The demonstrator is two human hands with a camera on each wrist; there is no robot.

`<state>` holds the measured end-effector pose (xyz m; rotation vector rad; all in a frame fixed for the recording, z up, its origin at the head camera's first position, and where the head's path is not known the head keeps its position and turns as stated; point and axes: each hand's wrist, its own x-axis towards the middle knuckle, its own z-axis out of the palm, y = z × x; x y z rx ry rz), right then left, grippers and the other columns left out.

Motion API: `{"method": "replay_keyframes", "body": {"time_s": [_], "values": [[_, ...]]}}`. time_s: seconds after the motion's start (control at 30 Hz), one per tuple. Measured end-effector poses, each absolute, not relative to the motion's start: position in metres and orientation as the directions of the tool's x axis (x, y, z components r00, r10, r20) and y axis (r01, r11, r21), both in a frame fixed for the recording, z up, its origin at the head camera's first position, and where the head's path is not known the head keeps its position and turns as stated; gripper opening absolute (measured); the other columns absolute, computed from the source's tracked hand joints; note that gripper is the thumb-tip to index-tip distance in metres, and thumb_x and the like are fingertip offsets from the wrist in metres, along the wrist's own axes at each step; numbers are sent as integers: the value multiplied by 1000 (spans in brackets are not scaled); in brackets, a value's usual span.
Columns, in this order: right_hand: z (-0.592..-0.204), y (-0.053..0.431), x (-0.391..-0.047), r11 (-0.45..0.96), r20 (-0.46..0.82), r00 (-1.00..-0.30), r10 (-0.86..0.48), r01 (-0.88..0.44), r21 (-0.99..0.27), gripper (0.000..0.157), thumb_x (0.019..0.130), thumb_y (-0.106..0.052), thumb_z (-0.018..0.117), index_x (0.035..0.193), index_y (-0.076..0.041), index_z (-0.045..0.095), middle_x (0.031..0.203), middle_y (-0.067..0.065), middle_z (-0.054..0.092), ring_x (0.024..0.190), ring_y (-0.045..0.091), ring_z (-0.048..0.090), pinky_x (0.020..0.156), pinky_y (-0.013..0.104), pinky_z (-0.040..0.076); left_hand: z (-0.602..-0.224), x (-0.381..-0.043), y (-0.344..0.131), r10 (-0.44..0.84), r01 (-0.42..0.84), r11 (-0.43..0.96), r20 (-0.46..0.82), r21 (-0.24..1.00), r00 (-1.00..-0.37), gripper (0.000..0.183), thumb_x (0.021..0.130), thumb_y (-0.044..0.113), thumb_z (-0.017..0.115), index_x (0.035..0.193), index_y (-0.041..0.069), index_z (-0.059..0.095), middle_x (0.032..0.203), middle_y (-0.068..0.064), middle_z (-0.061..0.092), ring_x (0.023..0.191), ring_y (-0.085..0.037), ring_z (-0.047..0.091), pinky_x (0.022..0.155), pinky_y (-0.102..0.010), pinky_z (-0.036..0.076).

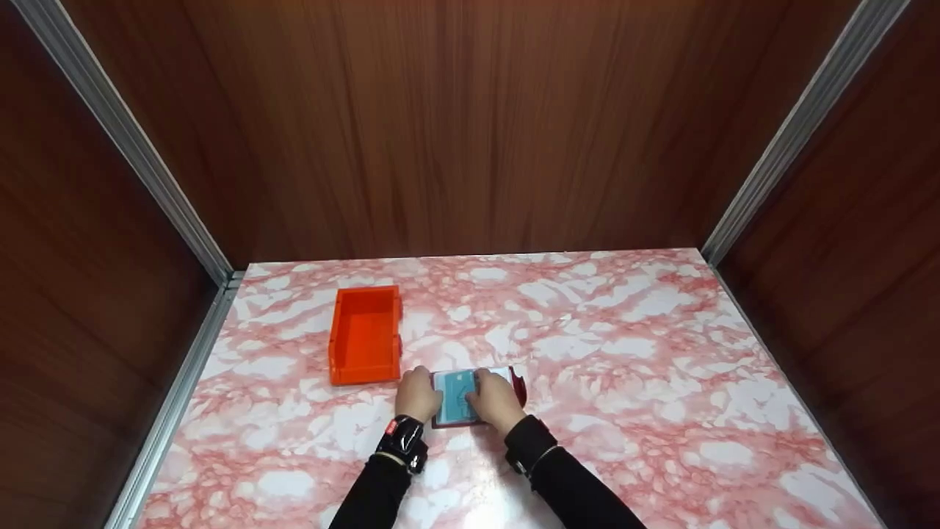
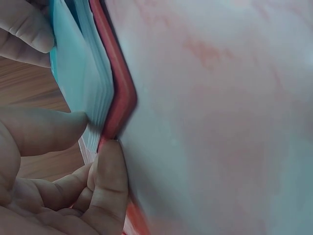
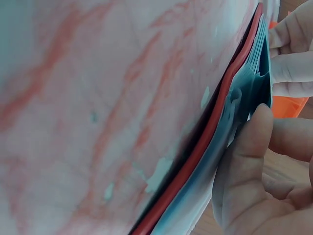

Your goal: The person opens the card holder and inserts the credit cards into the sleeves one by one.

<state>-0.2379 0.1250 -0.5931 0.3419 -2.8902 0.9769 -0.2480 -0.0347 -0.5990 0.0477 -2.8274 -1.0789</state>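
A card holder [image 1: 520,389] with a dark red cover lies spread on the table between the two hands, several clear plastic sleeves [image 2: 100,73] stacked inside it. On top of the left-side sleeves shows a teal card [image 1: 456,395]. My left hand [image 1: 418,397] grips the holder's left edge, thumb over the sleeves and a finger at the red cover [image 2: 117,98]. From the other side, my right hand [image 1: 497,400] pinches the teal card near its right edge with thumb and forefinger. That hand covers part of the holder's right half.
An orange open bin [image 1: 367,338] stands on the table to the left, just beyond the left hand. The pink-and-white marbled table [image 1: 624,426] is enclosed by brown wood panels [image 1: 455,132] at the back and sides, with grey metal rails [image 1: 147,162] at the corners.
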Motion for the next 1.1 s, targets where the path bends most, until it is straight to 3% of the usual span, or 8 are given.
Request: {"method": "replay_keyframes", "body": {"time_s": [0.17,0.47,0.7,0.83,0.97,1.1], "values": [[-593,123,-237,771,162,-966,-202,-259,-581,25,80,-5,74,99,7,62,81,16,64,82,35,64,76,47,51,-599,-248,-35,-69,22,742,110,670,-991,18,70,1,71,84,-3,61,78,-16,58,76,-37,59,72,-51,49],[-593,121,-235,771,160,-960,-231,-281,-571,30,81,-2,72,106,12,64,89,20,65,90,36,63,84,47,50,-600,-248,-35,-67,13,732,90,681,-994,19,73,2,72,87,-5,61,79,-15,58,75,-34,59,72,-50,49],[-594,120,-233,767,177,-951,-251,-308,-564,20,80,0,70,97,9,65,80,13,62,82,32,61,78,46,49,-600,-248,-36,-65,3,729,73,684,-995,18,74,3,73,85,-3,60,79,-15,57,76,-33,58,72,-49,49],[-593,120,-233,771,185,-944,-273,-330,-545,11,80,-1,70,83,3,61,71,8,55,75,28,57,74,45,49,-600,-248,-36,-65,10,740,86,672,-994,17,73,3,72,83,-2,59,77,-15,57,75,-35,59,71,-50,49],[-591,122,-233,768,188,-939,-288,-343,-541,21,80,-2,71,71,-5,52,63,0,44,67,22,50,68,43,47,-600,-248,-35,-67,14,756,99,655,-993,17,72,3,72,80,-1,58,76,-15,57,74,-36,60,70,-50,49],[-591,124,-233,757,187,-939,-289,-344,-556,12,80,-2,71,86,4,63,67,3,51,72,24,55,73,43,49,-598,-248,-35,-66,5,757,84,654,-994,20,73,4,73,85,-3,59,79,-16,57,76,-36,59,72,-51,49]]}}
